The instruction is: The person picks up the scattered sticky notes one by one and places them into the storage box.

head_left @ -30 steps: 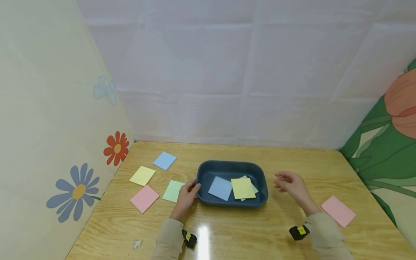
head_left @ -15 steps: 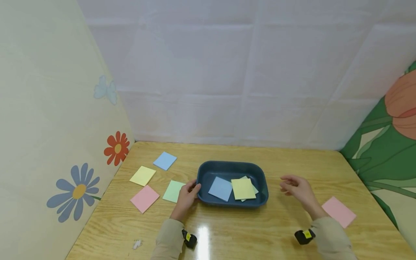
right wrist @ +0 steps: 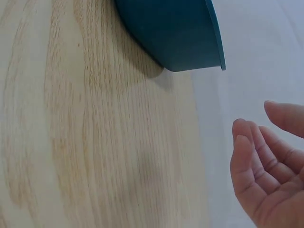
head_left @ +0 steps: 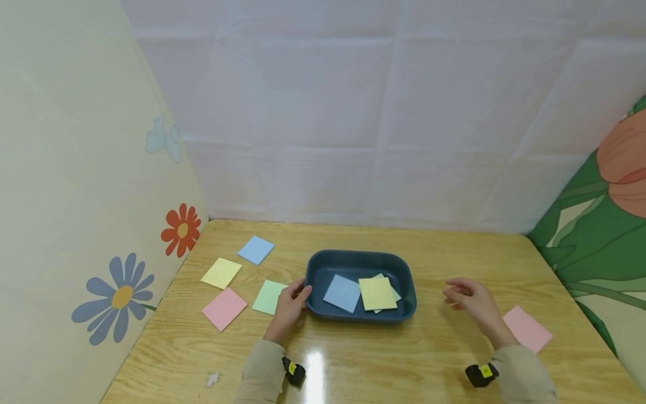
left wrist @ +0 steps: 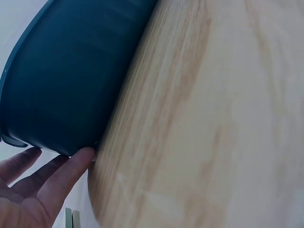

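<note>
A dark blue rectangular bin (head_left: 348, 316) with rounded corners stands on the wooden table. Inside it lie a blue sticky-note pad (head_left: 342, 293) and, to the right, a yellow pad (head_left: 377, 293) partly covering a pale green pad (head_left: 396, 294). My left hand (head_left: 287, 313) holds the bin's left end, thumb at the rim; in the left wrist view, fingertips (left wrist: 81, 156) touch the bin's outer wall. To the right of the bin, my right hand (head_left: 473, 304) hovers above the table with loosely bent fingers and nothing in it. A pink pad (head_left: 527, 329) lies right of that hand.
Left of the bin lie a blue pad (head_left: 256, 249), a yellow pad (head_left: 221, 273), a pink pad (head_left: 224, 309) and a green pad (head_left: 266, 297), close to my left hand. A pale worn patch (head_left: 212, 380) marks the front left. A white cloth (head_left: 323, 140) hangs behind the table.
My right hand has moved rightward, and a little toward me, away from the bin. The left hand, the bin and the pads have stayed where they were.
</note>
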{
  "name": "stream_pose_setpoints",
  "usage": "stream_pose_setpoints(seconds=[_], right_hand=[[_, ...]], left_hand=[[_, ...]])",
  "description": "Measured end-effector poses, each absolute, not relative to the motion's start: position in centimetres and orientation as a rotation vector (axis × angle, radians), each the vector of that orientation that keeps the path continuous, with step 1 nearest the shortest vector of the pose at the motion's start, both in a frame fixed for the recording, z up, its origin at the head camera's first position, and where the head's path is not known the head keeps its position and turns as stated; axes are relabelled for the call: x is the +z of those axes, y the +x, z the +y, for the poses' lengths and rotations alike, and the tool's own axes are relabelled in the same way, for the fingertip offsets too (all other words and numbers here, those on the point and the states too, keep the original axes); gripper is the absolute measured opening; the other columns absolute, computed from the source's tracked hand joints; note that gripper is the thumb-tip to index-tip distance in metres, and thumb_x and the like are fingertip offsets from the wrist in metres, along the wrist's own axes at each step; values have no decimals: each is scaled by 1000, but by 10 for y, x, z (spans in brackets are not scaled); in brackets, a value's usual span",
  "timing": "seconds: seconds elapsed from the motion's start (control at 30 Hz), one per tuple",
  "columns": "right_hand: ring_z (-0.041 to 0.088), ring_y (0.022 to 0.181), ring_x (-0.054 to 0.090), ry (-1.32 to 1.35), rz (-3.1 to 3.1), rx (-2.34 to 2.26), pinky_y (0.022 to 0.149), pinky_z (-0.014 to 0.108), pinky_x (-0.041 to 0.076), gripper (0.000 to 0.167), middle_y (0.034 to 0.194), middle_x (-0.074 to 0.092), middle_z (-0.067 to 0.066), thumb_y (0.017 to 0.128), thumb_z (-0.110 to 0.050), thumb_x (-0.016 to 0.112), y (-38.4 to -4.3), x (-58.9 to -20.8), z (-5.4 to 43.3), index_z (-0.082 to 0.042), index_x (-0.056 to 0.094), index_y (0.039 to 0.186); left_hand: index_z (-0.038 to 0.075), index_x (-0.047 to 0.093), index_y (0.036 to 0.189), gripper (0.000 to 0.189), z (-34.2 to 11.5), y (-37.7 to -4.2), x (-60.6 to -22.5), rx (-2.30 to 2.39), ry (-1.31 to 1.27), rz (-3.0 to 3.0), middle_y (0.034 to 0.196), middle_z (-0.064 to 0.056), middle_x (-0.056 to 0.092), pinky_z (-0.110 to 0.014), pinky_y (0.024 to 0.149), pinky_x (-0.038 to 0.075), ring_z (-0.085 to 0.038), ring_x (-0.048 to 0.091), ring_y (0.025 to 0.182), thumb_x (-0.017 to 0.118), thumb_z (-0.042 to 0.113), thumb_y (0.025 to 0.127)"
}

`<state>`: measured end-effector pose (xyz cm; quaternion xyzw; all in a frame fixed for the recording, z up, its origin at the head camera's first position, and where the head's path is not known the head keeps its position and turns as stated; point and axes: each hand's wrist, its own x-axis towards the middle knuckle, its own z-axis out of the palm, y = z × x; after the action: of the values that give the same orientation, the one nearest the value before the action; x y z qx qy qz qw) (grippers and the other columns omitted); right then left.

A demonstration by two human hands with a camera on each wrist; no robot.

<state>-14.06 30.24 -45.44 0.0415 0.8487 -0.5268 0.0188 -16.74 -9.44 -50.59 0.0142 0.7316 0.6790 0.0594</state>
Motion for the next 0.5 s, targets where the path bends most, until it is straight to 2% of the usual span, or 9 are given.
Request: stream_pose_setpoints(seconds=[0.23, 0.5], right_hand=[[8, 73, 61, 166, 2636, -1629, 66, 30, 53, 45, 94, 62, 14, 91, -15, 56, -133, -459, 312, 14, 44, 124], [9, 75, 61, 226, 2661, -1580, 66, 29, 53, 47, 96, 63, 16, 91, -19, 56, -128, -465, 320, 14, 44, 123]], left_hand=[[-7, 41, 132, 51, -95, -165, -503, 2055, 53, 2215, 122, -27, 49, -35, 71, 54, -34, 55, 100, 51, 25, 94], [-3, 43, 132, 52, -95, -166, -507, 2055, 36, 2216, 122, -25, 50, -35, 72, 54, -32, 55, 100, 53, 30, 93]])
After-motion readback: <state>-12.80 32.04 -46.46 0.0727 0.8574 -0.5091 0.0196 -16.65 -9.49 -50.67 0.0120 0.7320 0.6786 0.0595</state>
